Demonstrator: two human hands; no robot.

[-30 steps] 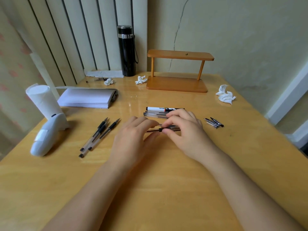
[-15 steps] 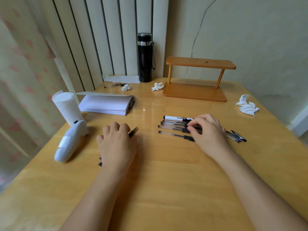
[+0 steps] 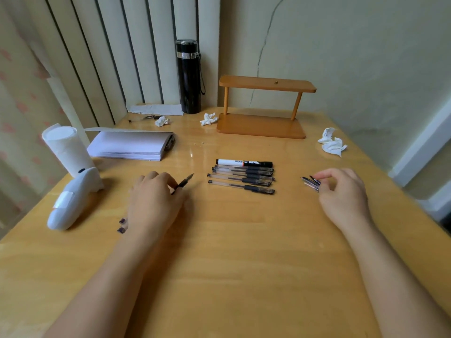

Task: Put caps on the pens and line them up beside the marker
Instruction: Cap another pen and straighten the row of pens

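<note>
Gripping an uncapped pen (image 3: pixel 182 184), left hand (image 3: pixel 153 203) hovered; right hand (image 3: pixel 341 193) pinched loose caps (image 3: pixel 311 183), w/ a careless grab maybe scattering them across desk (image 3: pixel 231 264).

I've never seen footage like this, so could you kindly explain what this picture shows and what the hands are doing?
There is no machine here: a head-worn camera looks down at a person's bare hands over a wooden table. A marker lies with four capped pens lined up beside it. The left hand covers the uncapped pens and has one uncapped pen in its grip. The right hand reaches the loose caps; whether it has pinched one is unclear.
</note>
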